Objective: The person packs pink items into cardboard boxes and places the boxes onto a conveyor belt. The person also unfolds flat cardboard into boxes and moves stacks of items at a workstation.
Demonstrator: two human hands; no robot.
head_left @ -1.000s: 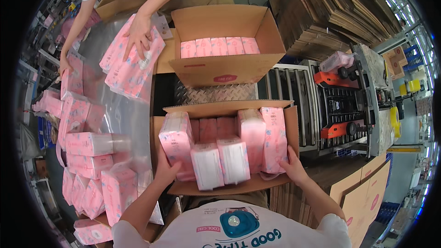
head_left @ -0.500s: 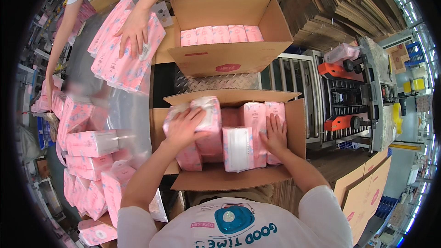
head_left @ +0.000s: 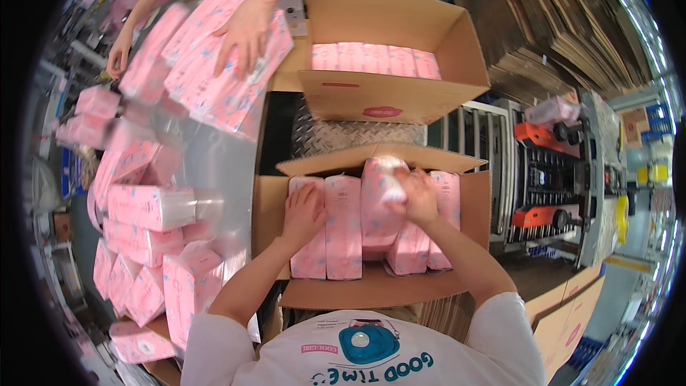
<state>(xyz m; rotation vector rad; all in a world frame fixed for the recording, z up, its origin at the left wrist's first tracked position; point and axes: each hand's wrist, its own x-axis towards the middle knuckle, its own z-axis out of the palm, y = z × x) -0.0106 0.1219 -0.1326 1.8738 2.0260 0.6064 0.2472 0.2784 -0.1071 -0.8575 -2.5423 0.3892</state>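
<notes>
In front of me stands an open cardboard box (head_left: pixel 371 293) holding a row of pink tissue packs with blue-patterned wrapping. My left hand (head_left: pixel 304 214) lies with its fingers stretched over the leftmost pack (head_left: pixel 309 257). Beside that is another upright pack (head_left: pixel 344 229). My right hand (head_left: pixel 418 196), slightly blurred, grips the right side of a raised pack (head_left: pixel 379 207) in the middle of the row; it sits higher than its neighbours. Partly under my right forearm is a lower pack (head_left: pixel 409 249), and a further pack (head_left: pixel 447 200) stands at the right end.
A second open box (head_left: pixel 393 93) with a row of packs stands beyond mine. Across the table, a co-worker's hand (head_left: pixel 243 36) rests on stacked packs (head_left: pixel 214 86). More packs (head_left: pixel 150 207) pile up at left. Rollers (head_left: pixel 464 139) and flattened cartons (head_left: pixel 557 21) are at right.
My left hand has let the left pack down into the box and lies on it. My right hand has moved from the right-end packs to a middle pack, now raised. The view has shifted.
</notes>
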